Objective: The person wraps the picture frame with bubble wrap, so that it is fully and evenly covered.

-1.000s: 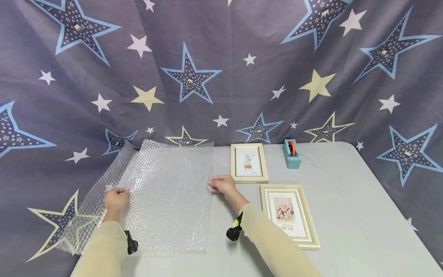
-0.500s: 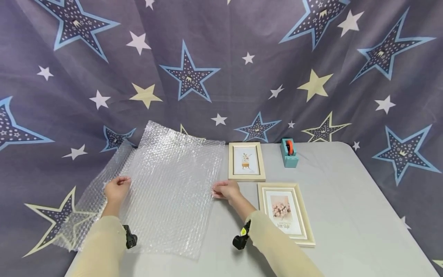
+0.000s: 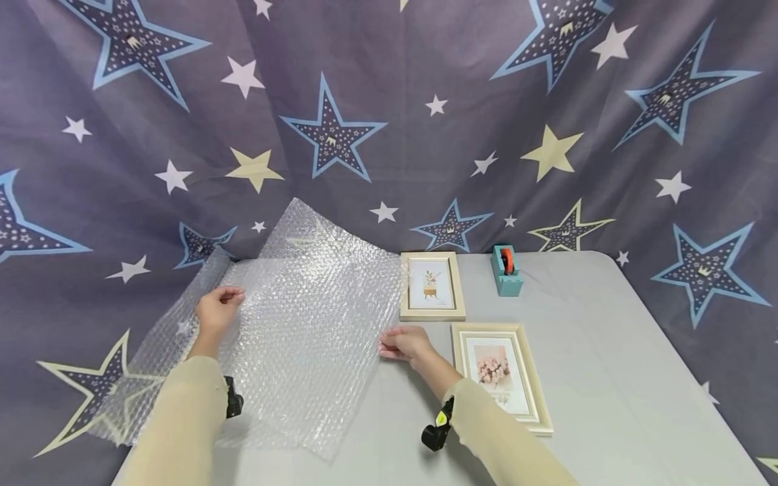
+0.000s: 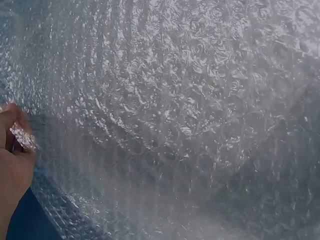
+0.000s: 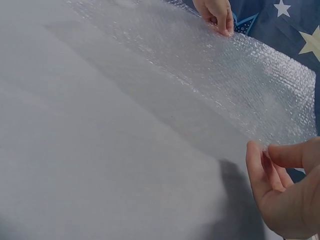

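Observation:
A clear sheet of bubble wrap is held up at a slant above the table, its far corner raised against the curtain. My left hand pinches its left edge. At the opposite edge, my right hand pinches it between thumb and fingers. More bubble wrap lies to the left, draped over the table edge. In the left wrist view the sheet fills most of the picture, with the left hand at the side. The right wrist view shows the right hand on the sheet's edge.
A small picture frame with a plant print lies near the back of the grey table. In front of it is a larger frame with a flower print. A teal tape dispenser stands behind; a star-patterned curtain hangs around.
Both hands have shifted to the right, the left one also farther away and the right one nearer. The sheet has lifted and turned clockwise, its far corner rising against the curtain.

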Tool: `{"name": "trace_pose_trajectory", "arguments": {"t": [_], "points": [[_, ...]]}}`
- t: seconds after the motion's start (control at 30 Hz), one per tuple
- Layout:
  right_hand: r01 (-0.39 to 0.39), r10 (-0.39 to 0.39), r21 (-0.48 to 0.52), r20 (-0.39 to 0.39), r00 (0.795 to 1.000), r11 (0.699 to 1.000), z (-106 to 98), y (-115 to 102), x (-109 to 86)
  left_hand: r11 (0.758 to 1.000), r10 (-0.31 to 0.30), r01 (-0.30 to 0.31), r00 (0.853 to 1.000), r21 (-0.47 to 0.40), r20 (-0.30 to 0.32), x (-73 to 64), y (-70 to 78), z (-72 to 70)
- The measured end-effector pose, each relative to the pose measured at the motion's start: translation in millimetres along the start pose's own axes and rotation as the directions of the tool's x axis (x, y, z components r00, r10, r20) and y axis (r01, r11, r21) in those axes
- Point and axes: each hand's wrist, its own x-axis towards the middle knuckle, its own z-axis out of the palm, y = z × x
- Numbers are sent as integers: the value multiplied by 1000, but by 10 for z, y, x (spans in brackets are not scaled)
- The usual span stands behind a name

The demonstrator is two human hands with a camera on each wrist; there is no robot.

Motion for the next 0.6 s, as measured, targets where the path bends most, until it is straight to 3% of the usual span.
{"name": "trace_pose_trajectory", "arguments": {"t": [0.2, 0.43, 0.6], "points": [[-1, 1, -2, -3, 1000, 1000, 12, 43, 29, 1000, 12, -13, 1000, 25, 10, 26, -15, 56], [1, 0, 21, -10, 1000, 1000, 25, 29, 32, 997, 77, -78, 996, -26, -46, -2, -116, 139], [1, -1, 22, -10, 1000, 1000, 34, 23, 38, 994, 89, -94, 993, -58, -80, -10, -122, 169]]}}
